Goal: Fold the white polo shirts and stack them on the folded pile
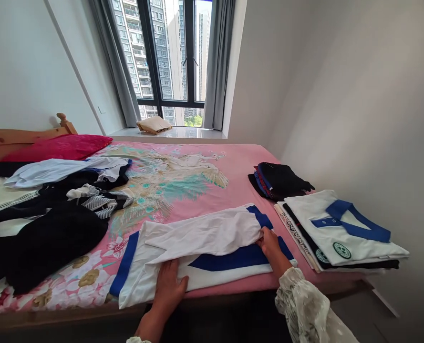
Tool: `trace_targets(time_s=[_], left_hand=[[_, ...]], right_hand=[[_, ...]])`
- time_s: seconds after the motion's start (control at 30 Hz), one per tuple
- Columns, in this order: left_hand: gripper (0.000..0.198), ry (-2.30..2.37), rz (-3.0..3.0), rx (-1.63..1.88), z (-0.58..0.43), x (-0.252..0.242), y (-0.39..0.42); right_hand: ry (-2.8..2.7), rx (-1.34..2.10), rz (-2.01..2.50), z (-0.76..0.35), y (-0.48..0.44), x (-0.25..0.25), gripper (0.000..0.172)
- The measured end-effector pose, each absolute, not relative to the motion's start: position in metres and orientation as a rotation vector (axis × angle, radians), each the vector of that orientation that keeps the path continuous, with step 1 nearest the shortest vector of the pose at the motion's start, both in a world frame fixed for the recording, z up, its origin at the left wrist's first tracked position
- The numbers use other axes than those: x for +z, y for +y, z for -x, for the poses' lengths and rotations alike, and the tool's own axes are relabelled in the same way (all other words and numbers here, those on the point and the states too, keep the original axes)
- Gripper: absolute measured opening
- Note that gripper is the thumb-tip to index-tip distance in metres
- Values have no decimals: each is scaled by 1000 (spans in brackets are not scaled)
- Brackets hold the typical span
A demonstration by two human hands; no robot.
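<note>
A white polo shirt with blue trim (204, 232) lies partly folded along the near edge of the bed, one sleeve laid lengthwise over its body. My left hand (170, 283) rests on the shirt's near side, fingers under the edge of the upper layer and thumb stretched out to the right. With fingers closed, my right hand (269, 243) pinches the shirt's fabric near the blue section at its right end. To the right lies a stack of folded shirts (305, 228), topped by a white one with a blue collar and a green round badge.
A heap of loose black, white and striped clothes (54, 233) covers the bed's left side. Folded dark clothes (283, 178) sit farther back on the right. A red pillow (61, 146) lies by the wooden headboard (18, 140). A beige bundle (153, 125) rests on the windowsill.
</note>
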State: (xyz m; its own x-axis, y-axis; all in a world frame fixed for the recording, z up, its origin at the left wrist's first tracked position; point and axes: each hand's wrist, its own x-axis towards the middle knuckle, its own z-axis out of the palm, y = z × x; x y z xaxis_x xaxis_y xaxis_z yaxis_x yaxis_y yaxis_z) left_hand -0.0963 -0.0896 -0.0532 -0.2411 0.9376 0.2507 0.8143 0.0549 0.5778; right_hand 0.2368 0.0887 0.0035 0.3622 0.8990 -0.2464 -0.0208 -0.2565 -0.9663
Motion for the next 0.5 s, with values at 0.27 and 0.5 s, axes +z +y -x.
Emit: trace_targets(time_s=[0.27, 0.5], left_hand=[[32, 1633, -289, 1433, 86, 7, -70], [4, 1322, 63, 1479, 91, 27, -47]], right_hand=[[-539, 1341, 1538, -256, 109, 3, 30], [-595, 1354, 1286, -266, 133, 43, 22]])
